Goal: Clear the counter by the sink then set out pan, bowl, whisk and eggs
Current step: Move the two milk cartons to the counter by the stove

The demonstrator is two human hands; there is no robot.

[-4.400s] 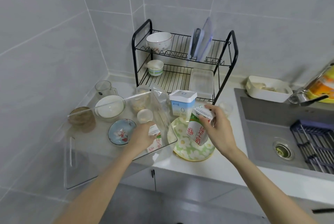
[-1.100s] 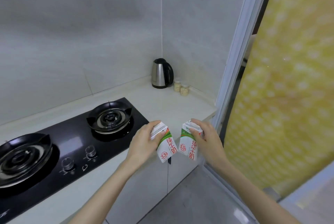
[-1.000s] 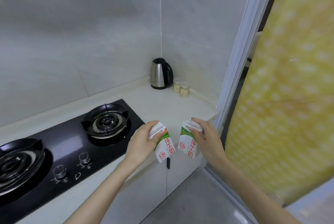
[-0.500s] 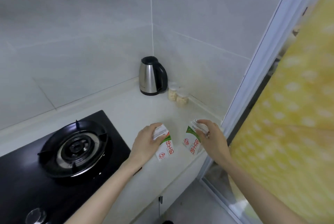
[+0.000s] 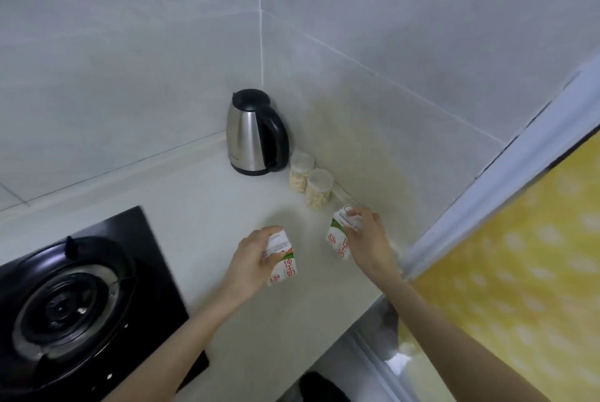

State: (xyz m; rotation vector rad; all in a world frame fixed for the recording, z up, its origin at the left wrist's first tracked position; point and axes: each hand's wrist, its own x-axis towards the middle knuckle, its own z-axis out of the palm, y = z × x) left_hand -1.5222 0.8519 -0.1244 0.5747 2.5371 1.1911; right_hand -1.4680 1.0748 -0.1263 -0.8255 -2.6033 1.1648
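Your left hand (image 5: 255, 260) and right hand (image 5: 368, 239) each hold a small white-green milk carton (image 5: 285, 268), now lowered six o'clock of the steel kettle (image 5: 248, 135); nearly cleared.

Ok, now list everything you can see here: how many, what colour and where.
kettle: 1, steel with black lid and handle, back corner of the counter
jars: 2, clear with pale contents, right of the kettle, along the wall
gas hob: 1, black, left end of the counter
counter: 1, off-white, below the grey tiled walls
milk cartons: 2, white with green and red, one in each hand, over the counter
dotted panel: 1, yellow, far right
left hand: 1, holds the left carton's top
right hand: 1, holds the right carton's top
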